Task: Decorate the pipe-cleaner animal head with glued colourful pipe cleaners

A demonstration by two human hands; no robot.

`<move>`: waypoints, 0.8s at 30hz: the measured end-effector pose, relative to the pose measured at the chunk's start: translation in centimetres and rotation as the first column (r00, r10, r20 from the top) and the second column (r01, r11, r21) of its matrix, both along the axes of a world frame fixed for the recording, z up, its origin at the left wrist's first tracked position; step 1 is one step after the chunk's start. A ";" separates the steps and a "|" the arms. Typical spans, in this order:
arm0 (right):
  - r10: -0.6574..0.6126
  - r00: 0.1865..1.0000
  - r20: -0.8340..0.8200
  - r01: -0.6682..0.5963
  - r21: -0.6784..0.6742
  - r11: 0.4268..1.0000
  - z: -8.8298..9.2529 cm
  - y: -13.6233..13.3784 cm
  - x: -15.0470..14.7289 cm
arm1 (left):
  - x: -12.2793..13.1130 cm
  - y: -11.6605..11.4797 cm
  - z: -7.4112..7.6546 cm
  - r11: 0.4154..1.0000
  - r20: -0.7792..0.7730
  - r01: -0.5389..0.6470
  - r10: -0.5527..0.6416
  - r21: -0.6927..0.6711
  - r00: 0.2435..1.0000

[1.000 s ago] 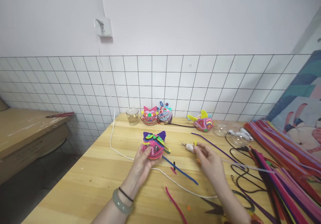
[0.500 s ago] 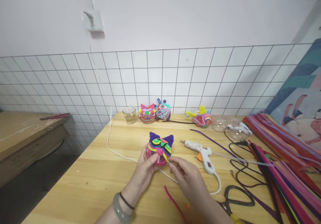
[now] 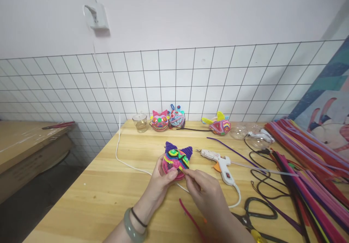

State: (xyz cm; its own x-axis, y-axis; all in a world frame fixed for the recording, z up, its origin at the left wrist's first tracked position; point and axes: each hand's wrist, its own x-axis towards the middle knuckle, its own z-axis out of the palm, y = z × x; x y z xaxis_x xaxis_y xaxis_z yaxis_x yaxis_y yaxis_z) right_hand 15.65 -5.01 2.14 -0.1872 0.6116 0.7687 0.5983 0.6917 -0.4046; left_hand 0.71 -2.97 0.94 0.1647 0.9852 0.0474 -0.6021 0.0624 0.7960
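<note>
My left hand (image 3: 161, 179) is closed around a round cat-face craft (image 3: 176, 160) made of colourful pipe cleaners, with two purple ears, green eyes and a pink nose. Its thumb presses the front low down, beneath the nose. At the lower right of the face, my right hand (image 3: 203, 188) pinches the end of a yellow pipe cleaner (image 3: 183, 169); the fingertips touch the craft and partly hide that end. A loose dark pink pipe cleaner (image 3: 189, 215) lies on the table between my forearms.
To the right lie a white glue gun (image 3: 222, 166), black-handled scissors (image 3: 259, 210), a dark cable (image 3: 257, 185) and heaps of pipe cleaners (image 3: 308, 156). Finished crafts (image 3: 160, 121), a glass cup (image 3: 140, 123) and clear plastic balls (image 3: 239, 132) stand along the tiled wall.
The craft has shifted slightly right and turned a little in my left hand. My right fingertips have moved closer in against its face. The camera view has also shifted slightly.
</note>
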 end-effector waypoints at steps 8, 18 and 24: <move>-0.100 0.994 -0.052 0.100 0.005 0.995 -0.2 -0.2 -0.4 | 0.4 -0.2 0.2 0.999 -0.004 -0.020 0.020 -0.025 1.000; -0.084 0.995 0.059 0.077 0.110 0.991 -0.3 -0.2 -0.6 | 0.7 -0.5 -0.5 0.995 -0.046 -0.096 0.097 0.020 0.994; -0.061 0.995 0.079 0.053 0.107 0.993 -0.9 -0.2 -0.9 | 0.7 -0.3 -1.0 0.976 -0.113 -0.211 0.216 0.054 0.970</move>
